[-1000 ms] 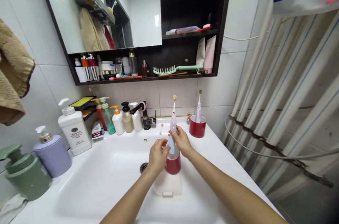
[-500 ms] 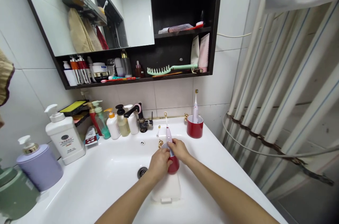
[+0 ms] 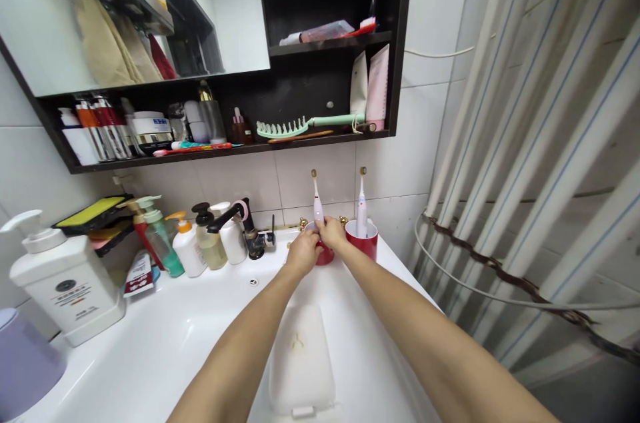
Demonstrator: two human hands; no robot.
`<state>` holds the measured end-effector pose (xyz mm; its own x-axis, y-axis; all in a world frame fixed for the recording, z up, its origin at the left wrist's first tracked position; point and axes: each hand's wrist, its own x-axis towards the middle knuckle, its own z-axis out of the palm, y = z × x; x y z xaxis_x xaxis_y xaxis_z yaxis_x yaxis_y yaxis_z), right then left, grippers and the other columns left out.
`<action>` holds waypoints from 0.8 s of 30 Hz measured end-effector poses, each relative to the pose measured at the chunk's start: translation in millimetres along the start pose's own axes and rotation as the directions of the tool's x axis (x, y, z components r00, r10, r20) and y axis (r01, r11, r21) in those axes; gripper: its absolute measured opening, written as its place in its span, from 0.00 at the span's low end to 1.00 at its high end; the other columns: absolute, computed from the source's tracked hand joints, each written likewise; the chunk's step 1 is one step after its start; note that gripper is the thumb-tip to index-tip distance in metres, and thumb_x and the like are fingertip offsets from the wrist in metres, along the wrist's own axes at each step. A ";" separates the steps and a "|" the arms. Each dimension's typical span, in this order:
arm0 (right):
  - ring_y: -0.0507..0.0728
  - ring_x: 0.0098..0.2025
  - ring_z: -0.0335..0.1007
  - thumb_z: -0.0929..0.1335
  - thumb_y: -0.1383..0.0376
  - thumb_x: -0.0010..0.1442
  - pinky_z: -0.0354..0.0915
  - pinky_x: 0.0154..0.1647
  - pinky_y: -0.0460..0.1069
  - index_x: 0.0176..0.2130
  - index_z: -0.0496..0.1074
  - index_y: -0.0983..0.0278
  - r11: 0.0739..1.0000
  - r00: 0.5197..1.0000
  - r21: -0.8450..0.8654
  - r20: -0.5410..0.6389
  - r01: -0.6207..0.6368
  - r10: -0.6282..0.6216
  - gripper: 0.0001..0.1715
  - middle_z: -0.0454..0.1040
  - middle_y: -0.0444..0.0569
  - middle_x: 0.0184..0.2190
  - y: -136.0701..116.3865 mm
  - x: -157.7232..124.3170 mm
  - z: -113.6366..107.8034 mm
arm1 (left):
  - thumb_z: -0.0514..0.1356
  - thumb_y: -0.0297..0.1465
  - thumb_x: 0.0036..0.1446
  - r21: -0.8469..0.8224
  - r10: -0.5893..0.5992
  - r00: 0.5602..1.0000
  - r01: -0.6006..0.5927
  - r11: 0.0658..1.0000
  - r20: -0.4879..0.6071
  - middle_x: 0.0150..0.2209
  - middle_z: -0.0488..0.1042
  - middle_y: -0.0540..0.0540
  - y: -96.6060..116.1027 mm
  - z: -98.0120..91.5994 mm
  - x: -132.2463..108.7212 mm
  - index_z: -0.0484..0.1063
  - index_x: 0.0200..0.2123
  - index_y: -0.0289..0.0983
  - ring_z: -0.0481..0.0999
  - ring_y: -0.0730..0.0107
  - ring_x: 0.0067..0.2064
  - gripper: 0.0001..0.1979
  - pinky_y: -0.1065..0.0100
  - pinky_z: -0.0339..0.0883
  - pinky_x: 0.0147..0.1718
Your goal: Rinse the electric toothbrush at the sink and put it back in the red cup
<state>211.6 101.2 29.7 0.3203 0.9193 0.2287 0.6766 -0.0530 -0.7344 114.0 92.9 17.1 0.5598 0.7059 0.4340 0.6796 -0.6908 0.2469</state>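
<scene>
At the back of the sink, a red cup (image 3: 325,256) with a pale inside sits partly hidden behind both my hands. My left hand (image 3: 303,251) wraps its fingers around the cup's left side and front. On the right side, my right hand (image 3: 332,234) is closed at the rim, its fingertips against the lower handle of a pale pink electric toothbrush (image 3: 318,208) standing upright in the cup. Just to the right is a second red cup (image 3: 364,250), also holding an upright electric toothbrush (image 3: 361,213).
A long white case (image 3: 303,370) lies below my forearms in the sink (image 3: 185,336). The black faucet (image 3: 253,236) and several pump bottles (image 3: 187,250) stand to the left. Above hangs a dark cabinet shelf (image 3: 295,143) with a green hairbrush (image 3: 285,130). Pipes (image 3: 525,176) run along the right.
Both hands have carried the red cup with its toothbrush away from me, from over the sink to the back, beside the second cup. The white case is now more exposed. The view has shifted.
</scene>
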 end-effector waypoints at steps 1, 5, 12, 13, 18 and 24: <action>0.52 0.38 0.61 0.58 0.64 0.53 0.60 0.37 0.52 0.41 0.60 0.66 1.000 1.000 0.002 -0.006 0.000 0.000 0.15 0.62 0.49 0.40 0.9 2.8 1.2 | 0.52 0.26 0.42 -0.002 0.002 1.000 -0.002 1.000 0.001 0.37 0.66 0.46 -1.5 1.8 2.8 0.67 0.28 0.35 0.63 0.69 0.40 0.06 0.68 0.57 0.38; 0.52 0.38 0.61 0.58 0.64 0.53 0.60 0.36 0.52 0.41 0.60 0.66 0.999 0.998 0.035 -0.058 0.022 -0.020 0.15 0.62 0.49 0.40 -1.2 6.7 1.2 | 0.53 0.25 0.42 0.007 0.014 1.000 -0.014 1.000 0.008 0.37 0.65 0.44 -3.1 2.6 7.4 0.66 0.30 0.34 0.62 0.67 0.41 0.08 0.66 0.55 0.40; 0.53 0.36 0.60 0.60 0.68 0.49 0.55 0.40 0.51 0.46 0.56 0.66 0.975 0.964 0.158 -0.238 0.154 -0.114 0.23 0.66 0.49 0.32 -18.7 -23.4 -28.1 | 0.54 0.23 0.38 -0.373 -0.287 0.913 0.169 0.912 -0.290 0.31 0.65 0.47 9.3 -23.8 -11.6 0.61 0.39 0.34 0.64 0.71 0.35 0.20 0.67 0.57 0.36; 0.52 0.33 0.61 0.59 0.69 0.48 0.56 0.39 0.49 0.48 0.54 0.66 0.965 0.958 0.185 -0.252 0.186 -0.137 0.25 0.66 0.47 0.28 -23.0 -32.1 -34.2 | 0.53 0.24 0.39 -0.499 -0.380 0.878 0.198 0.844 -0.293 0.25 0.65 0.50 13.9 -32.4 -15.1 0.60 0.41 0.34 0.65 0.74 0.29 0.20 0.68 0.58 0.32; 0.46 0.20 0.55 0.56 0.73 0.47 0.58 0.26 0.43 0.53 0.38 0.59 0.841 0.914 0.387 -0.297 0.379 -0.275 0.35 0.59 0.37 0.18 -57.7 -91.6 -66.7 | 0.52 0.22 0.39 -0.933 -0.408 0.879 -0.101 0.346 -0.247 0.17 0.58 0.59 56.7 -90.4 -39.4 0.39 0.52 0.38 0.57 0.84 0.17 0.35 0.77 0.54 0.21; 0.44 0.17 0.51 0.60 0.72 0.45 0.56 0.20 0.41 0.51 0.39 0.53 0.349 0.857 0.831 -0.259 0.433 -0.445 0.38 0.56 0.34 0.17 -87.3 -153.9 -89.7 | 0.55 0.24 0.39 -0.964 -0.236 0.935 -0.248 0.092 -0.264 0.17 0.58 0.60 105.6 -128.5 -78.5 0.35 0.52 0.44 0.58 0.85 0.18 0.39 0.77 0.54 0.21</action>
<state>162.7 -70.6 115.9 0.1456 0.7105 0.6885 -0.1768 0.7034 -0.6884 80.9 -55.6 120.4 0.2382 0.7820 0.5760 -0.5335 -0.3902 0.7504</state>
